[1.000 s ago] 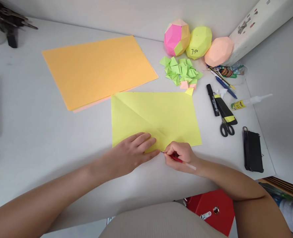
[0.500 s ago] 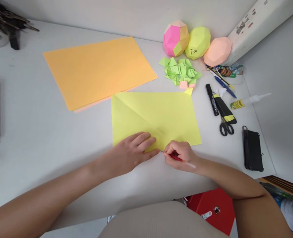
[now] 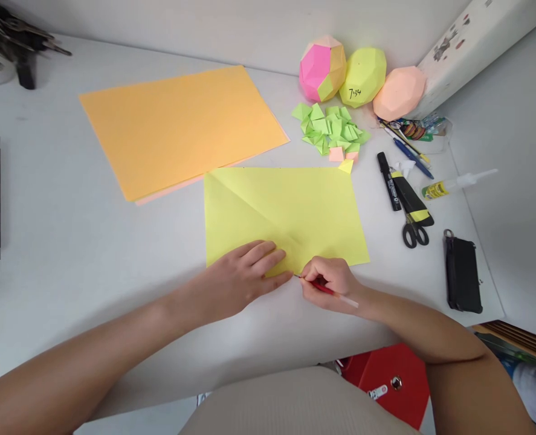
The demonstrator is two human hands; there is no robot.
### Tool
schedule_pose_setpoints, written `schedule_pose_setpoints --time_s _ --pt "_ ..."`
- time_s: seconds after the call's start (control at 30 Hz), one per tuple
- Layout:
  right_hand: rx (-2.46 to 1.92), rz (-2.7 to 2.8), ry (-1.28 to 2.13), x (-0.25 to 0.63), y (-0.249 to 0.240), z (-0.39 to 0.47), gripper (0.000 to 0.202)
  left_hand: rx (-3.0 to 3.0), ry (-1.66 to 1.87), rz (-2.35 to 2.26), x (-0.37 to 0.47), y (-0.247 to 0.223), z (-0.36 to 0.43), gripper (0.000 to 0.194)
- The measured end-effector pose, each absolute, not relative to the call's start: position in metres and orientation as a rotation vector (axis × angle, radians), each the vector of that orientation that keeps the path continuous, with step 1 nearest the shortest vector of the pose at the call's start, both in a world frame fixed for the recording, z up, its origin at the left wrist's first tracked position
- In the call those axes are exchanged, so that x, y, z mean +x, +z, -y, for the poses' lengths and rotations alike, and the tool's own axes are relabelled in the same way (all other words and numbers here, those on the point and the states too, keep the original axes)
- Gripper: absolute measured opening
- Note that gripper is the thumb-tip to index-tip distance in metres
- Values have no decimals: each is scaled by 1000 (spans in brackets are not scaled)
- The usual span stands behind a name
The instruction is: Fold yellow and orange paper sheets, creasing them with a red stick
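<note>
- White tabletop (image 3: 159, 248) is backed by a pale wall (image 3: 181, 27), with the yellow sheet (image 3: 277, 199) laid flat directly before the person.
- Near that sheet's close edge, the left hand (image 3: 249, 278) is spread palm-down, partly over the paper; the red pen (image 3: 324, 289) is gripped by the curled fingers of the right hand (image 3: 330, 284), its dark tip set at the edge. The hands are held close but apart.
- Small dark marks can be seen along the far edge, and a diagonal crease is shown across the paper. Whether anything has been marked under the tip cannot be told.
- No line across the sheet and no cut can be seen, so the marking is judged to be at an early stage, with most of it left.
- By the far right corner, a small yellow piece (image 3: 347, 165) is placed against the sheet and might need shifting; beyond it green paper pieces (image 3: 324, 127) are heaped.
- Just beside the far left corner an orange sheet (image 3: 181, 127) is laid.
- Off to the right, scissors (image 3: 415, 234) and a black marker (image 3: 388, 181) are left clear of the hands.
</note>
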State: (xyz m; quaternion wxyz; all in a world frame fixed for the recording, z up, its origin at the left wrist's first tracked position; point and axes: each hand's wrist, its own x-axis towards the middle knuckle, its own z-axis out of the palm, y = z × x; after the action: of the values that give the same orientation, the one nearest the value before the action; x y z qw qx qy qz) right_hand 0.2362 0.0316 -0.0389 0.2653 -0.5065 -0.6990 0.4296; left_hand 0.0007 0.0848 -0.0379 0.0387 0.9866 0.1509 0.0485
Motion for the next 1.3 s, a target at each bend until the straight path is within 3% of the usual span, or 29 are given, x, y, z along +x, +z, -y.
schedule_pose_setpoints --time_s 0.23,0.5,0.63,0.73,0.93,1.1,1.3 --pt "-1355 1825 1244 237 -38 -31 16 2997 123 -468 1 -38 -84 50" --pt "-1151 965 1856 254 -36 -61 27 2771 275 -406 -5 -50 -92 59" --pt "-988 856 2042 265 -38 -73 32 2501 405 -422 -5 -48 -101 48" --pt "-986 882 1913 269 -40 -72 36 2281 556 -462 -4 -46 -105 39" --pt "-1260 1177 1323 283 -46 -70 40 2227 623 -610 -2 -52 -102 33" --pt "-1287 1339 1337 288 -45 -72 40 2417 682 -786 4 -60 -95 24" --pt "-1319 1401 1323 288 -44 -70 41 2505 697 -986 8 -64 -91 26"
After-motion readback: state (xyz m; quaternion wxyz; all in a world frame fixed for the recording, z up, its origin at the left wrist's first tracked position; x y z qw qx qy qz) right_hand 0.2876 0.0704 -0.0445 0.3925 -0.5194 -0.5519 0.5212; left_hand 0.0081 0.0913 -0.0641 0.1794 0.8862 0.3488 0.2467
